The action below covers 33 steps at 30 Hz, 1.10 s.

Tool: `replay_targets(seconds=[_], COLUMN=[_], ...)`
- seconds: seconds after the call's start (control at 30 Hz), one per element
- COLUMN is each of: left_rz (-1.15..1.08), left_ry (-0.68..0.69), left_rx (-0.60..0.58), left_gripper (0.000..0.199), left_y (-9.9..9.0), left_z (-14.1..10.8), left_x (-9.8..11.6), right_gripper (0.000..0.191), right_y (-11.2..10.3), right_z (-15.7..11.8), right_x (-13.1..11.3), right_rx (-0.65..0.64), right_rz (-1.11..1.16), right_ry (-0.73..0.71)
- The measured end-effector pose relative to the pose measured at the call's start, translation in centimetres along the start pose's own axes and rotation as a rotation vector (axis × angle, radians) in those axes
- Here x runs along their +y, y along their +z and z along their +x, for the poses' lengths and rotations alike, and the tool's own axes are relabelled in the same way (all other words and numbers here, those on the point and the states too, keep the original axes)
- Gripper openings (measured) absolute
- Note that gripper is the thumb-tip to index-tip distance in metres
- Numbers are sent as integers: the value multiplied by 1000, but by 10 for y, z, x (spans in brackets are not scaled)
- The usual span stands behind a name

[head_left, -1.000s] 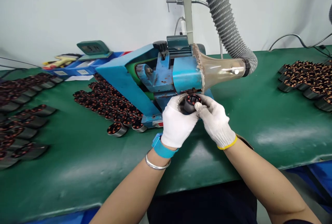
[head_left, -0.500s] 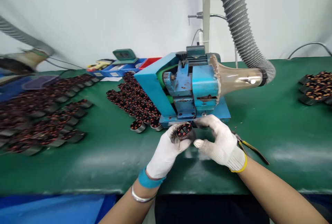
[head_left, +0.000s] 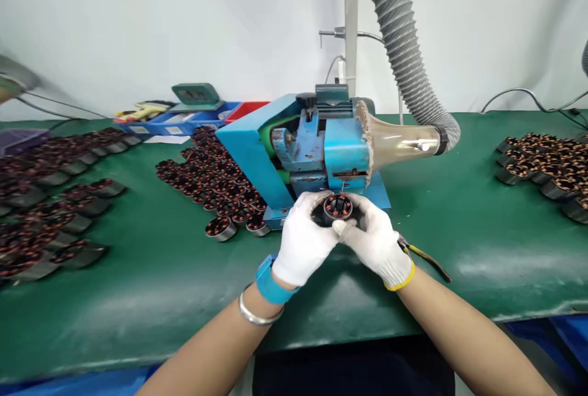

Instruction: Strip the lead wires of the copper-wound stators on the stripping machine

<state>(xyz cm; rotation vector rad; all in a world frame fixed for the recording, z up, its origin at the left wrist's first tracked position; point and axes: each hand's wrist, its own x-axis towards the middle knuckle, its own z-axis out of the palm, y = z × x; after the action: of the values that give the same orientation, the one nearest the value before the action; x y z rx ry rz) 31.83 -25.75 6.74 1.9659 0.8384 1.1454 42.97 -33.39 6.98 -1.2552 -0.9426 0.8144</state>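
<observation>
Between my gloved hands I hold a round motor stator (head_left: 337, 207), a dark ring with copper windings inside, its open face tilted up toward me. My left hand (head_left: 307, 234) wraps its left side. Closed round the right side is my right hand (head_left: 371, 234), its thumb at the front of the ring. A thin wire end rises from the stator's far edge. Just behind stands a blue belt-driven machine (head_left: 346, 145) with a slot in its front housing; whether the wire touches it I cannot tell.
Many stators (head_left: 225, 182) stand left of the machine, with more rows (head_left: 59, 212) at far left and another group (head_left: 546, 163) at right. Yellow-handled pliers (head_left: 425, 256) lie by my right wrist. A grey hose (head_left: 404, 47) joins the machine's clear funnel (head_left: 399, 137). Blue bins (head_left: 197, 119) sit behind.
My right hand has closed onto the stator, which my left hand alone held before. Both hands have brought it up closer to the machine's front. The view has shifted right.
</observation>
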Motion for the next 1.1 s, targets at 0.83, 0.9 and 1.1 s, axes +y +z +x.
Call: replay_targets(seconds=[0.83, 0.9, 1.1], left_rz=[-20, -60, 14], left_ry=[59, 36, -205], left_rx=[95, 107, 18], left_gripper=[40, 43, 47], left_y=[19, 9, -44], left_z=[1, -11, -59], left_x=[5, 1, -22], right_gripper=[49, 48, 47], right_y=[-7, -4, -1], right_z=[3, -5, -21], right_x=[-1, -3, -1], right_rx=[93, 47, -173], right_rz=[0, -147, -456], right_ry=[-57, -110, -367])
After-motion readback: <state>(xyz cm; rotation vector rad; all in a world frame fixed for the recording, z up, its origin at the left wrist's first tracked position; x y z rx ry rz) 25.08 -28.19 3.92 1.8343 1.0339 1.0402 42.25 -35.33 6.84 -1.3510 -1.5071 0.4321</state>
